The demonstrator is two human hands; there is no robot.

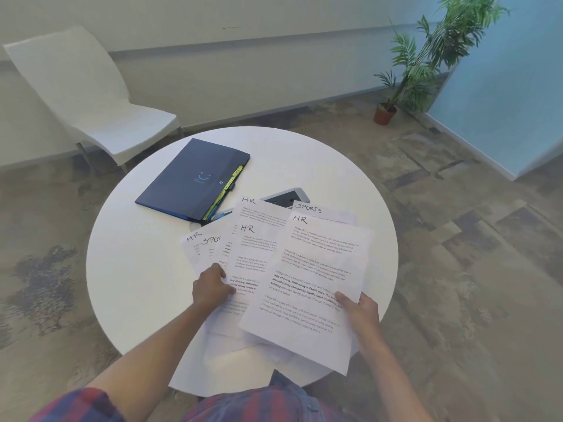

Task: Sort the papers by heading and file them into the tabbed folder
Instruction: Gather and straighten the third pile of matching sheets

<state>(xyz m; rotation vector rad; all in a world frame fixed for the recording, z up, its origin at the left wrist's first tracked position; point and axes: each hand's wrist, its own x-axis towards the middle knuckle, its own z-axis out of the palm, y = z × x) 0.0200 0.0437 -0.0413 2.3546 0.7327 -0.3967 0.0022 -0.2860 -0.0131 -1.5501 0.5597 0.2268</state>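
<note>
White printed papers fan across the near half of a round white table, each sheet headed in handwritten capitals, "HR" on several and "SPORTS" on at least two. The left hand presses down on the lower part of the fanned sheets, its fingers curled over their edges, thumb lying on the page. The right hand grips the lower right edge of the topmost HR sheet, thumb on top and fingers hidden beneath, lifting that side slightly off the pile. The hands sit well apart, one at each side of the spread. Beyond them, toward the far left of the table, lies the dark blue tabbed folder, closed, with yellow-green tabs showing along its right edge; its near corner lies just beside the papers' top edge. A pen peeks out between folder and sheets, and a tablet-like device is partly covered by the pages. A white chair stands behind the table at left, a potted plant against the far wall at right.
</note>
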